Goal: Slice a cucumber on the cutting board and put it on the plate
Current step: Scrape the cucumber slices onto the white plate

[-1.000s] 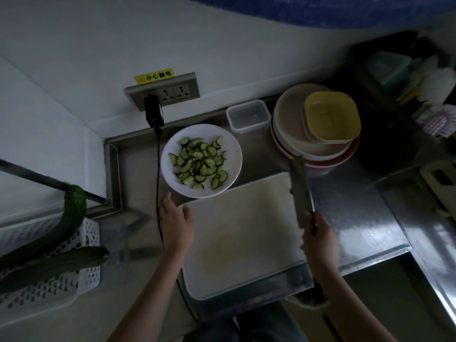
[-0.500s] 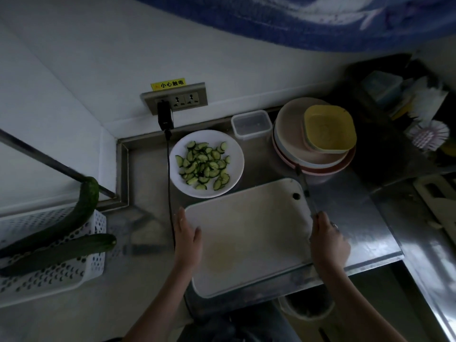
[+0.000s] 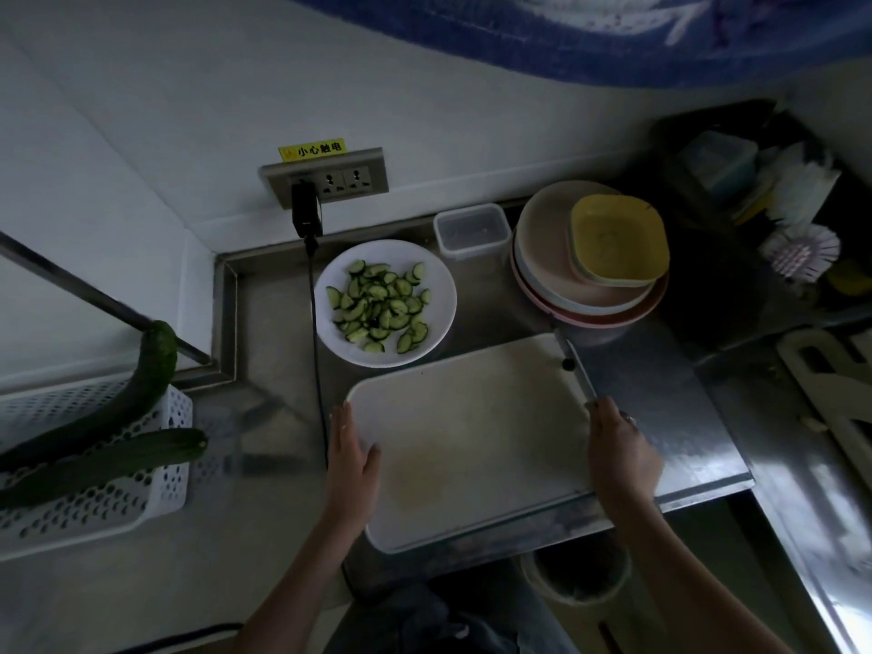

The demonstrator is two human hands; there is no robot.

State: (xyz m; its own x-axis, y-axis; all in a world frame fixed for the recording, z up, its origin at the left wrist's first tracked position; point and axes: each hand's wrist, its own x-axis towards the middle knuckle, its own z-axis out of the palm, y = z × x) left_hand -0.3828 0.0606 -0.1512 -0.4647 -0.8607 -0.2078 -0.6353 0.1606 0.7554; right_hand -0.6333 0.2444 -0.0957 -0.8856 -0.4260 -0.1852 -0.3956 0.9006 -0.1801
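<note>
Kitchen – I'm at a stainless steel counter (image 3: 660, 417) with a white cutting board (image 3: 472, 436), a plate (image 3: 443, 295) of cucumber slices (image 3: 380, 306), stacked dishes (image 3: 557, 257), a dish brush (image 3: 802, 252). Wall socket (image 3: 330, 177) with a yellow warning label behind the counter – whole cucumbers (image 3: 94, 417) in a white basket (image 3: 118, 502) to my left.

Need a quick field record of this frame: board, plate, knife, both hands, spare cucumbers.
board: white cutting board, nothing on it
plate: white plate beyond the board, holds the cucumber slices
knife: knife along the board's right edge, seen edge-on
left hand: left hand flat on the board's left edge
right hand: right hand at the knife's handle end; grip not clear
spare cucumbers: two whole cucumbers on the white basket, far left
</note>
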